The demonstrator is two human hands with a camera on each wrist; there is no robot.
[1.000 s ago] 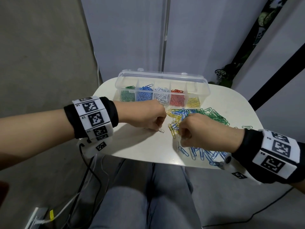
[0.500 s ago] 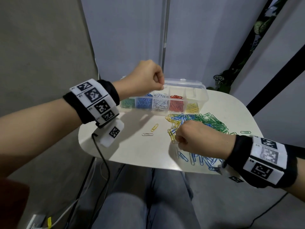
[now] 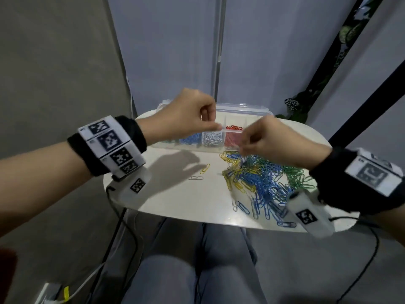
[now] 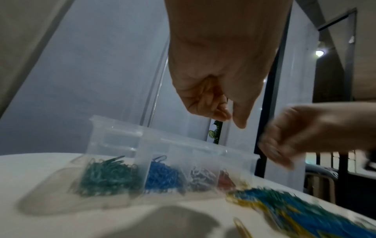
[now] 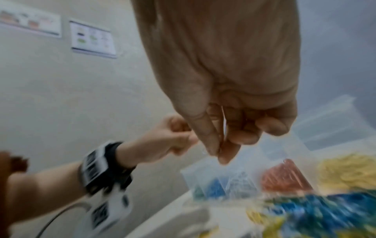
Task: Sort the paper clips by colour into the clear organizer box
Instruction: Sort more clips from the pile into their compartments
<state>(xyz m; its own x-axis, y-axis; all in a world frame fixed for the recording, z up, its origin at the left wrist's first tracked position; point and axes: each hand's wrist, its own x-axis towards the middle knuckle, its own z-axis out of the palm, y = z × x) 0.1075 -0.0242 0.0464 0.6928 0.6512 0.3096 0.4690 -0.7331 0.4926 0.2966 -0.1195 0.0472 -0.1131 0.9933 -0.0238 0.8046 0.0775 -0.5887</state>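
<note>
Paper clips [image 3: 260, 178] heap on the table [image 3: 175, 194] before the organizer box [image 3: 243, 110] (colour-sorted compartments); both hands, left [image 3: 182, 117] and right [image 3: 276, 141], hover curled above—any pinched clip too blurred.

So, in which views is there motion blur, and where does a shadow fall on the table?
Head view: mostly sharp, right hand slightly smeared; the left hand casts a soft shadow on the table beside the organizer box. Left wrist view: right hand and loose clip pile blurred. Right wrist view: strongest blur, pile streaked.
</note>
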